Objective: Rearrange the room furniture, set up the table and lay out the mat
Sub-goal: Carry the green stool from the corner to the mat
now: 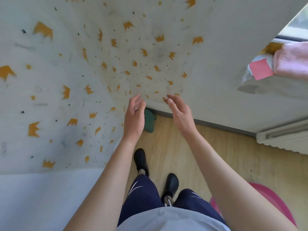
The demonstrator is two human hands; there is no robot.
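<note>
A large white mat [70, 77] printed with orange crowns and small black specks stands upright in front of me and fills the left and upper part of the view. Its lower right edge hangs just above the wooden floor. My left hand [134, 116] and my right hand [179, 110] are raised close to that lower edge, fingers spread, palms turned toward each other. Neither hand holds anything, and I cannot tell whether the fingertips touch the mat. My black shoes [141, 161] stand on the floor below.
A small dark green object [150, 121] lies on the wooden floor [216, 157] by the mat's edge. The white wall [225, 80] and a radiator [283, 139] are at right, pink fabric [293, 60] on the sill. A pink item [273, 202] sits at bottom right.
</note>
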